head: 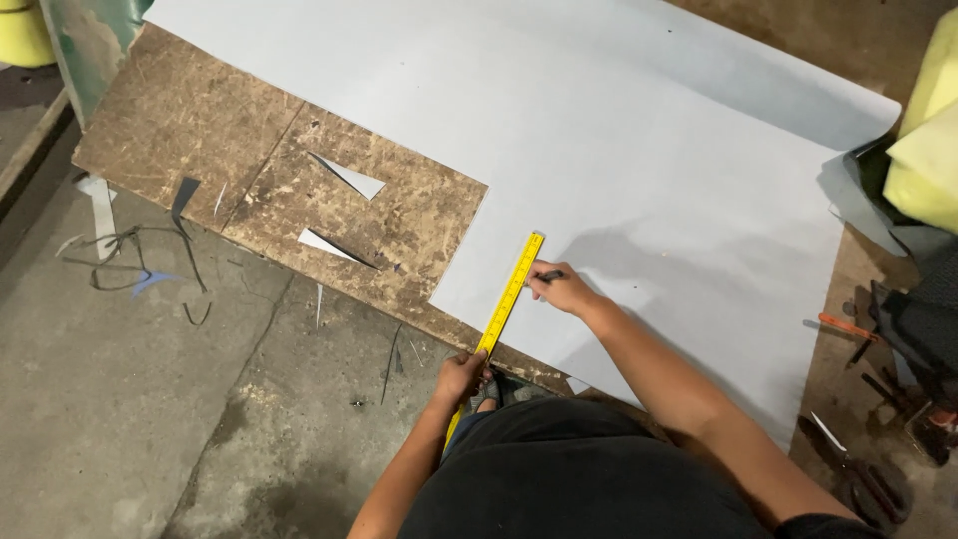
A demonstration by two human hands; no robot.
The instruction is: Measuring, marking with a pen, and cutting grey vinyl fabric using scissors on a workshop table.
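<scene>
A large pale grey sheet [639, 150] lies flat across a worn brown desk [200, 130], covering its far and right parts and reaching over the near edge by the person's body. A yellow ruler [507, 299] rests along the sheet's left edge, running from the near desk edge diagonally toward the far right.

Left hand [461, 374]: closed down on the near end of the ruler at the desk edge, fingers curled over it. Judged purpose: pinning the ruler so it cannot slip along the sheet.

Right hand [561, 289]: fingers pinched narrowly round a dark pen-like marking tool [549, 275], its tip just beside the ruler's right side, on the sheet. The hand rests on the sheet, apparently for steadiness. Whether the tool is a pen or a blade cannot be told.

Two pale triangular offcuts [344, 210] lie on the bare part of the desk, left of the sheet, well apart from both hands. Thin strips and scraps [130, 265] are scattered on the concrete floor [130, 419] to the left.

At the right, near the sheet's edge, lie an orange-handled tool [846, 327] and, nearer, dark-handled scissors [860, 474]. Yellow-green foam blocks [928, 140] stand at the far right, another yellowish item at the far left corner.

Containers: none clearly identifiable; the dark clutter at the right edge is too indistinct to tell whether it holds anything.
</scene>
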